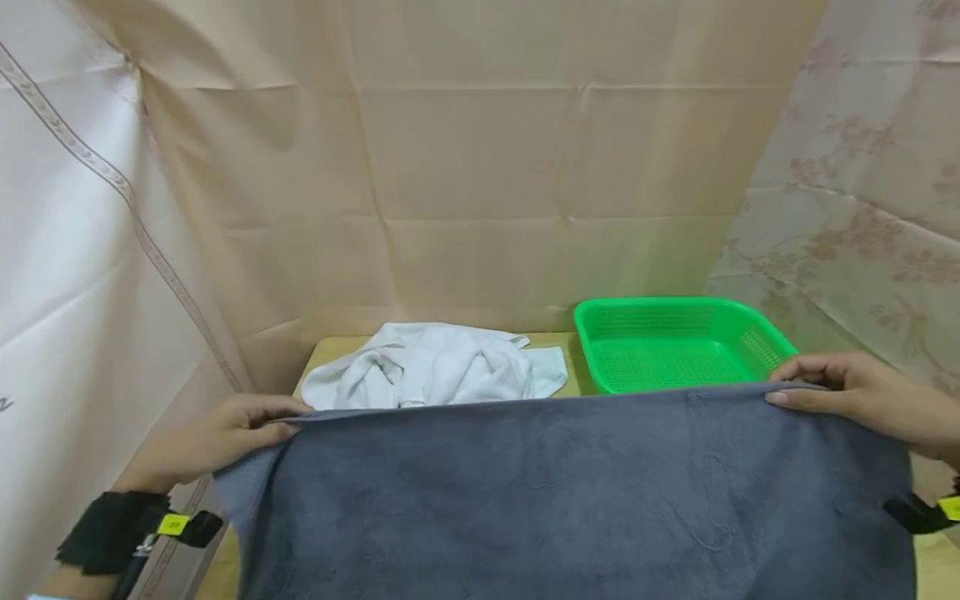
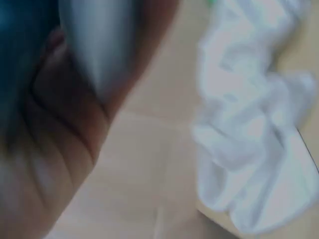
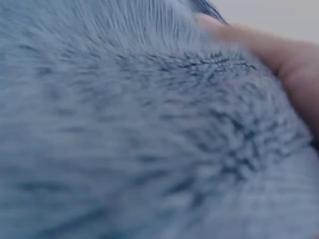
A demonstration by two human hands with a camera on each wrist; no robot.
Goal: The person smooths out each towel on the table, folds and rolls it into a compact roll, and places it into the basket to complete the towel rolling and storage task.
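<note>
A dark grey towel [image 1: 525,492] hangs spread wide between both hands, its upper edge nearly straight. At its upper left, my left hand [image 1: 217,437] pinches the edge between thumb and fingers. My right hand [image 1: 862,400] pinches the same edge near the upper right corner. Close up in the right wrist view, the towel [image 3: 149,129] shows a soft, fuzzy pile that fills most of the picture. The left wrist view is blurred, with the left hand [image 2: 55,134] at its left side. The towel's lower part runs out of the head view.
Behind the towel, a crumpled white cloth [image 1: 442,362] lies on a light wooden table [image 1: 330,346]. To its right stands a green plastic basket [image 1: 675,367] with perforated sides. Beige sheeting [image 1: 465,167] hangs at the back, and patterned sheeting [image 1: 862,208] on the right.
</note>
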